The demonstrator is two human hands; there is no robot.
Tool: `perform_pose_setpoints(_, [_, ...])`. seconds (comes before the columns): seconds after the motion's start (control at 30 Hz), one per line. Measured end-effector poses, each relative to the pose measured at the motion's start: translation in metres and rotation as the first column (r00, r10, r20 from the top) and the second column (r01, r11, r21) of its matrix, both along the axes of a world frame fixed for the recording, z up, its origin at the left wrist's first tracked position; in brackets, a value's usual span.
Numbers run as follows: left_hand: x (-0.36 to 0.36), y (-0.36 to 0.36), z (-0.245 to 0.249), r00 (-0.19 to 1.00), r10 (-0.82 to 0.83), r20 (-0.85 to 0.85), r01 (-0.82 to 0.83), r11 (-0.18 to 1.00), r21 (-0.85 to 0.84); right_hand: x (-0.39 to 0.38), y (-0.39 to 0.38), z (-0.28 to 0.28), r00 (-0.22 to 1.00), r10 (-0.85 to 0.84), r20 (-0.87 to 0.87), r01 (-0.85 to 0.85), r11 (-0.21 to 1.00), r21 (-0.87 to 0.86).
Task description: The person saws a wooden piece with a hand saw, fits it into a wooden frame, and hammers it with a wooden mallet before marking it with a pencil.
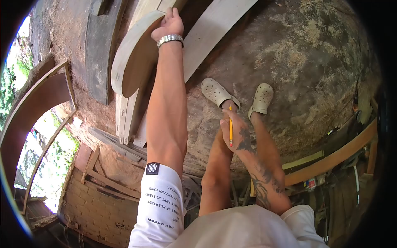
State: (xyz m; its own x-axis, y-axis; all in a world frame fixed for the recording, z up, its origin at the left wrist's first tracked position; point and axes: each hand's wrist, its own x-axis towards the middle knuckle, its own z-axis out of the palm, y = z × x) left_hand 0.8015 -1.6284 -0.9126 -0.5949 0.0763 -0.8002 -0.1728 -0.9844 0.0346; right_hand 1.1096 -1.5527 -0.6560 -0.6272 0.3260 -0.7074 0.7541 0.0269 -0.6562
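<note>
My left hand (168,25) reaches to the top of the view and touches the upper end of a curved, pale-edged wooden piece (124,58). Its fingertips curl at the wood's edge, and the wrist wears a metal watch. The curved piece rests on long pale boards (124,118). My right hand (235,128), with a tattooed forearm, is near my knees and holds a yellow pencil (230,128) between the thumb and fingers, its eraser end toward me.
A wide pale plank (215,31) lies right of the curved piece. Dark weathered boards (98,53) are at the left. My feet in beige clogs (216,91) stand on the dirt floor. A curved wooden frame (37,103) stands far left, and a curved plank (331,159) at the right.
</note>
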Motion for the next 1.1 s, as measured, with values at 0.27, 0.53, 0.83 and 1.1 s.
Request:
perform_pose_setpoints(0.27, [0.049, -0.069, 0.004, 0.989, 0.133, 0.07, -0.112, 0.963, -0.246, 0.062, -0.017, -0.062, 0.989, 0.145, -0.026, -0.144, 0.989, 0.011])
perform_pose_setpoints(0.53, [0.106, -0.242, 0.075, 0.936, 0.348, -0.046, -0.344, 0.883, -0.32, 0.066, -0.021, -0.048, 0.94, 0.341, -0.015, -0.339, 0.939, 0.054])
perform_pose_setpoints(0.83, [0.343, -0.314, 0.142, 0.987, -0.156, 0.037, 0.135, 0.686, -0.715, 0.161, -0.071, -0.067, 0.822, 0.533, -0.203, -0.51, 0.846, 0.154])
perform_pose_setpoints(1.1, [0.662, -0.182, 0.084, 0.675, -0.55, 0.492, 0.737, 0.528, -0.422, 0.198, -0.098, -0.076, 0.782, 0.581, -0.226, -0.535, 0.812, 0.234])
